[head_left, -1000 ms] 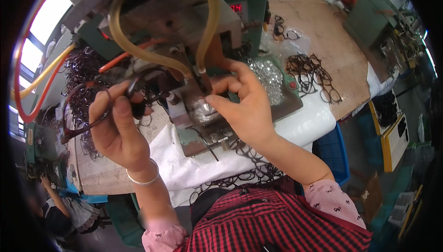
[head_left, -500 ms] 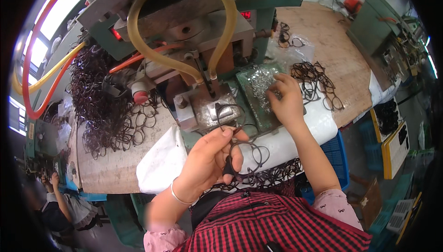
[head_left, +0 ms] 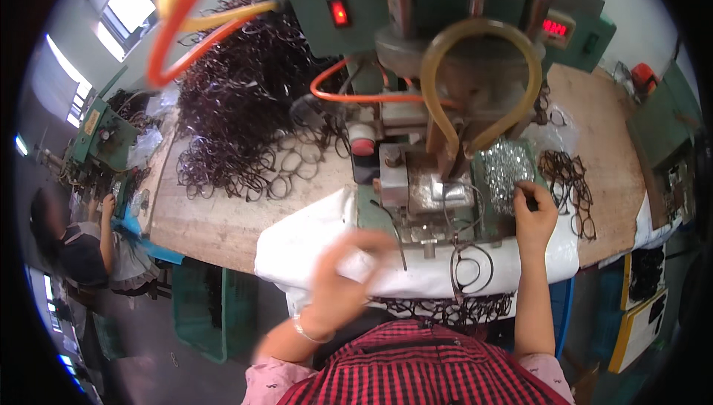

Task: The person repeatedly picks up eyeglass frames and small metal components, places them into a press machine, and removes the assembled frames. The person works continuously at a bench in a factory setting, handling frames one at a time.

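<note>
At the right, my right hand (head_left: pixel 536 216) is at the edge of a green tray (head_left: pixel 486 208) heaped with small shiny metal parts (head_left: pixel 507 169). Its fingers are bent together in a pinch, and whatever is between them cannot be made out. A dark eyeglass frame (head_left: pixel 475 292) rests at the front of the press, one rim over the metal fixture (head_left: pixel 425 201) and the other hanging over white cloth. Left of it, my left hand (head_left: pixel 345 282) is smeared by motion above the cloth, apart from the frame. A thin dark strip (head_left: pixel 397 234) lies between hand and fixture.
A green press (head_left: pixel 464 71) with a looped yellow hose (head_left: pixel 431 63) stands ahead. At left a large pile of dark eyeglass frames (head_left: pixel 238 100) covers the wooden table (head_left: pixel 223 238); more frames (head_left: pixel 572 186) lie at right. Another person (head_left: pixel 78 249) sits far left.
The view has turned left. My left hand has let go of the eyeglass frame and moved left; the frame now rests at the fixture. My right hand's fingers have closed at the tray.
</note>
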Available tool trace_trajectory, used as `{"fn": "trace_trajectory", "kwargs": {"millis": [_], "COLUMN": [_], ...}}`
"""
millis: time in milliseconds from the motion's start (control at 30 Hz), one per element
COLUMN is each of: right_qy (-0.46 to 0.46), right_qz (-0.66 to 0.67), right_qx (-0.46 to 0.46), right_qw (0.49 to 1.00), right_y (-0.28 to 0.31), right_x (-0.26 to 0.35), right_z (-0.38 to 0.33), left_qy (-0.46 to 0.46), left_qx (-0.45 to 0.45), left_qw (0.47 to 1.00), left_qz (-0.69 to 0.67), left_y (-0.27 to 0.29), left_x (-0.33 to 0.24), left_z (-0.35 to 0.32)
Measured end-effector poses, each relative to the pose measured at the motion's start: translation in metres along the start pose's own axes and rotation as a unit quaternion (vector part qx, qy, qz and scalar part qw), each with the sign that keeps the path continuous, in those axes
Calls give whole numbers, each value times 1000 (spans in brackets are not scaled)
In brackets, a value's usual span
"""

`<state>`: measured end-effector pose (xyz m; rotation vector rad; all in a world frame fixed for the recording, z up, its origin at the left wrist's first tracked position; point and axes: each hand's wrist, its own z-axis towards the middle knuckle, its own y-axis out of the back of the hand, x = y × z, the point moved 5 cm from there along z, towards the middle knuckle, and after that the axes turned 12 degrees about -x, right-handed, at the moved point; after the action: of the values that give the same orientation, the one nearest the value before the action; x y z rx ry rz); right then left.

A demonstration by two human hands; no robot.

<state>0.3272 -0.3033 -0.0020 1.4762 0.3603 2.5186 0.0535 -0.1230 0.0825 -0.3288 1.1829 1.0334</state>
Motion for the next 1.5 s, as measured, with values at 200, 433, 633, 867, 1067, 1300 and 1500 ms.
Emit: {"fn": "trace_trajectory", "kwargs": {"millis": [200,433,633,867,1067,1300,1500], "right_qy": [24,48,-62,6,-39,-163,-95], "right_qz": [9,-27,49,220,268,424,379], "right_qx": [15,13,15,168,143,180,171], "right_qw": [1000,998,997,961,952,873,905], "right_y": [-7,-6,42,-30,-50,-63,-46], "right_x": [22,15,20,117,109,123,126], "right_z": [11,2,-11,9,-3,-20,-24], "left_qy": [-95,-92,-15,-29,20,-235,-168], "left_qx": [-309,-112,-131,-140,-225,-216,-148], "left_qw": [933,768,788,887,956,941,961], "left_qz": [158,624,602,440,-189,-110,-164], "left_y": [104,86,94,75,34,-1,-7], "left_x": [24,190,213,175,80,-49,-61], "left_z": [91,115,95,79,55,94,84]}}
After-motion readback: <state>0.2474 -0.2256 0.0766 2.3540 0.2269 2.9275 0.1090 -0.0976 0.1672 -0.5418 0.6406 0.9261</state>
